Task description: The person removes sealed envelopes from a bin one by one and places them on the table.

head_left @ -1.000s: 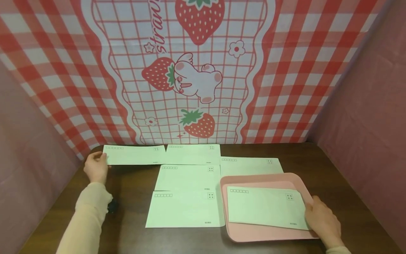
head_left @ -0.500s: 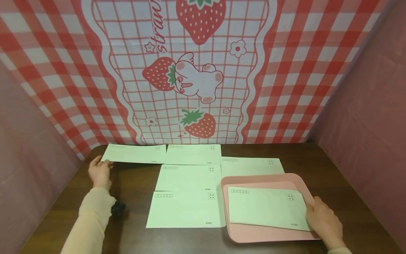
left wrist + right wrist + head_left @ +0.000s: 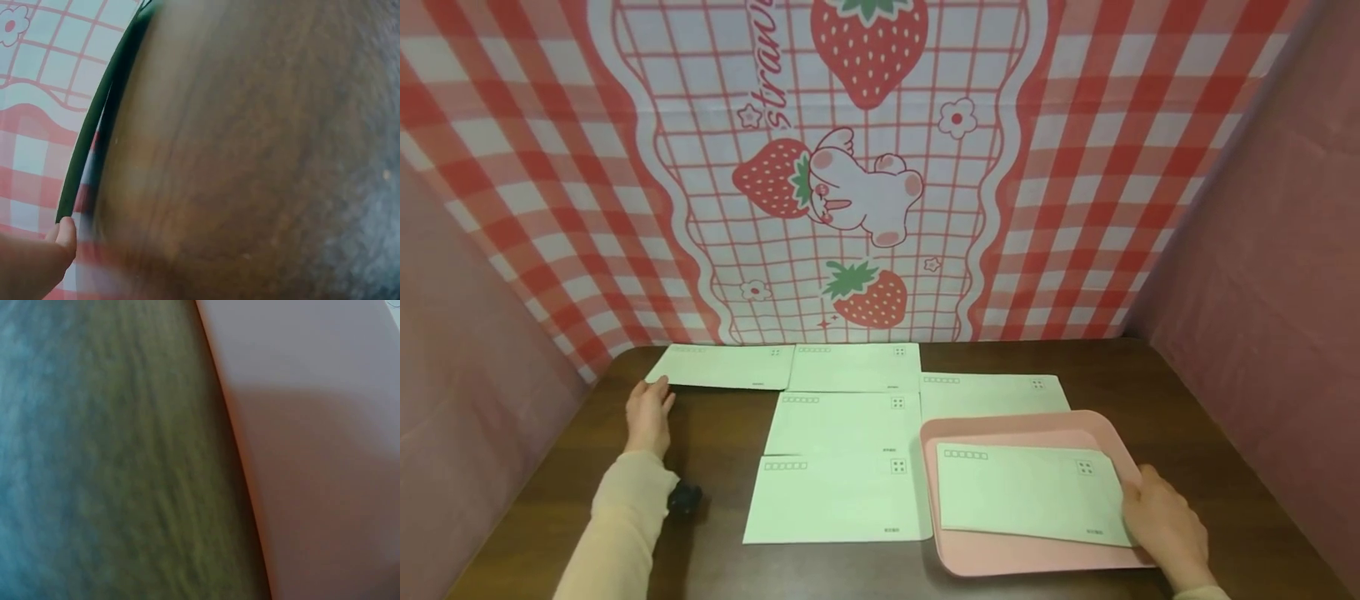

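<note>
At the table's far left, my left hand (image 3: 649,417) pinches the near left corner of a pale envelope (image 3: 722,367). The left wrist view shows that envelope (image 3: 87,137) nearly edge-on, fingertips (image 3: 66,236) at its end and a gap between it and the table. On the right, my right hand (image 3: 1167,523) grips the right side of a pink tray (image 3: 1037,557), its thumb by the envelopes (image 3: 1030,492) lying in it; its fingers below are hidden. The right wrist view holds only the tray's side (image 3: 300,456) and blurred table, no hand.
Envelopes lie in a column: a back one (image 3: 856,368), a middle one (image 3: 846,423) and a front one (image 3: 835,504). Another envelope (image 3: 992,396) lies partly behind the tray. A checked strawberry cloth (image 3: 865,183) hangs at the back of the brown wooden table (image 3: 715,558).
My left hand has moved right and nearer along the left envelope, from its left edge to its near corner. That envelope now sits lower and closer to the table. The right hand and tray stay put.
</note>
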The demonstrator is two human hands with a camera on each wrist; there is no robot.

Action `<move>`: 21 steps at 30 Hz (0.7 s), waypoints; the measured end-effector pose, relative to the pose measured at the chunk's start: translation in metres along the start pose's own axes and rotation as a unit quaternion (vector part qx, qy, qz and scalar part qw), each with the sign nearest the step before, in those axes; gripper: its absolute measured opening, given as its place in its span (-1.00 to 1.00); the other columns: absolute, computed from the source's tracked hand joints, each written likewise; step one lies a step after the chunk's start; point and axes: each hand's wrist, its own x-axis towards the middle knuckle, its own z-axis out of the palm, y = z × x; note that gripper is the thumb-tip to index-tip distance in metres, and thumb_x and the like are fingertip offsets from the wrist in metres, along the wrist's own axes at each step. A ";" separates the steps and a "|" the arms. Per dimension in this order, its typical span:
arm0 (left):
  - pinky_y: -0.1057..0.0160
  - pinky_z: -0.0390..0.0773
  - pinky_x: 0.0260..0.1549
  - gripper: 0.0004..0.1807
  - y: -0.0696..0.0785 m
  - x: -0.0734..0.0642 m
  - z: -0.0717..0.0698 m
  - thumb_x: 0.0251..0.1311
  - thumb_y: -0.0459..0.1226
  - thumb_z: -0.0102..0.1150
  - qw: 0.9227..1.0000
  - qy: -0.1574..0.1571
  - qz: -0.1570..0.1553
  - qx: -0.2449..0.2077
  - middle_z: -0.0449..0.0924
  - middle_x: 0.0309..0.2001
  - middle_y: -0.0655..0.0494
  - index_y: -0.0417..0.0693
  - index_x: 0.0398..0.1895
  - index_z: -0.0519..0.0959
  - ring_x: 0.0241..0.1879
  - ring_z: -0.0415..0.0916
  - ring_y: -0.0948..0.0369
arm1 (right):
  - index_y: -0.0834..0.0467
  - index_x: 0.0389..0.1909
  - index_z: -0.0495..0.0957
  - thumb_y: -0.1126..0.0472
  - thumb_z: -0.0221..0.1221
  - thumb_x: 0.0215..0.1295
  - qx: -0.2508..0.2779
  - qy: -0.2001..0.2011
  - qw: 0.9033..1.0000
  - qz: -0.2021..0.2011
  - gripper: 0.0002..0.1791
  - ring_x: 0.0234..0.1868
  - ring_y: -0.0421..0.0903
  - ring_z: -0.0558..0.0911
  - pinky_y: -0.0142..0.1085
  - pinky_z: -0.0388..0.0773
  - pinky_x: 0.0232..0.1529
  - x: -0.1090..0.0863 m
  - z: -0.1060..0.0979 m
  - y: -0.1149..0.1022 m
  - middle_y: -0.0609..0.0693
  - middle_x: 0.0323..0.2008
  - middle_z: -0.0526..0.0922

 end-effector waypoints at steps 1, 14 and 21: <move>0.37 -0.04 0.30 -0.18 -0.001 0.000 -0.001 0.32 -0.15 -0.25 1.000 -0.012 -0.010 0.002 -0.52 0.43 0.02 -0.14 0.37 -0.53 0.40 -0.30 0.23 | 0.40 0.16 0.09 0.06 -0.28 0.37 0.000 0.000 1.000 0.000 -0.47 -0.16 0.47 0.42 0.09 0.37 -0.42 0.000 0.000 0.000 0.49 -0.02 0.33; 0.41 -0.47 0.28 -0.21 -0.001 0.002 -0.001 0.34 0.02 -0.35 0.990 -0.127 -0.054 0.013 -0.77 0.35 0.32 -0.04 0.38 -0.50 0.29 -0.75 0.43 | 0.40 0.15 0.10 0.07 -0.28 0.36 0.002 0.007 1.000 -0.002 -0.48 -0.15 0.48 0.42 0.10 0.37 -0.41 -0.001 0.001 -0.001 0.49 -0.03 0.34; 0.30 -0.57 0.27 -0.20 -0.003 -0.002 0.002 0.35 0.01 -0.42 0.990 -0.105 -0.052 0.082 -0.86 0.33 0.17 -0.09 0.33 -0.62 0.28 -0.84 0.28 | 0.39 0.15 0.10 0.06 -0.28 0.37 0.001 0.008 1.000 -0.006 -0.48 -0.16 0.48 0.42 0.10 0.37 -0.41 0.000 0.001 -0.002 0.49 -0.03 0.35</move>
